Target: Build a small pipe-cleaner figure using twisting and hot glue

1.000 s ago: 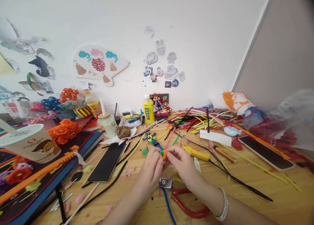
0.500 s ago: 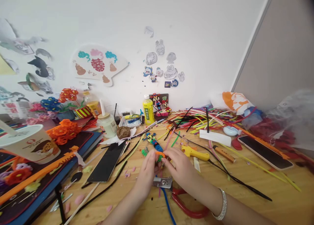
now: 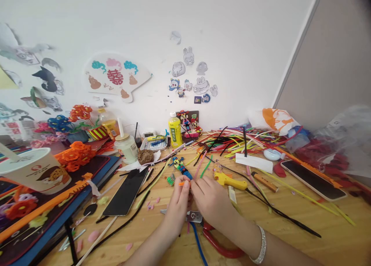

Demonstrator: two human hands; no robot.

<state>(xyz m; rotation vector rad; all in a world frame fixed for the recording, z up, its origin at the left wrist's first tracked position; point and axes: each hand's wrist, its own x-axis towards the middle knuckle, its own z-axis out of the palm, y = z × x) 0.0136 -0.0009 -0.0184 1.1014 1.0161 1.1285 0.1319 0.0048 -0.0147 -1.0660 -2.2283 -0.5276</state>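
Note:
My left hand (image 3: 177,204) pinches a short orange pipe cleaner piece (image 3: 182,183) between thumb and forefinger. Against its right end, the fingers of my right hand (image 3: 213,200) are closed, partly hiding the piece. Just beyond my fingertips lies a small pipe cleaner doll (image 3: 183,168) in blue, green and yellow, with a green coil (image 3: 170,180) to its left. Under my hands are scissors (image 3: 223,247) with red handles, their blades partly covered by my left hand. A blue pipe cleaner (image 3: 198,242) runs toward me beside them.
A yellow glue gun (image 3: 232,180) with a black cord lies to the right, near a phone (image 3: 313,179). Loose pipe cleaners (image 3: 232,140) pile along the wall. On the left are a dark phone (image 3: 126,192), a paper cup (image 3: 34,171) and a glass jar (image 3: 126,148). A yellow-green bottle (image 3: 174,130) stands behind.
My hands have drawn closer together around the orange piece, and the right fingers have curled in. The orange piece now shows less, and the green part near my fingers is out of sight.

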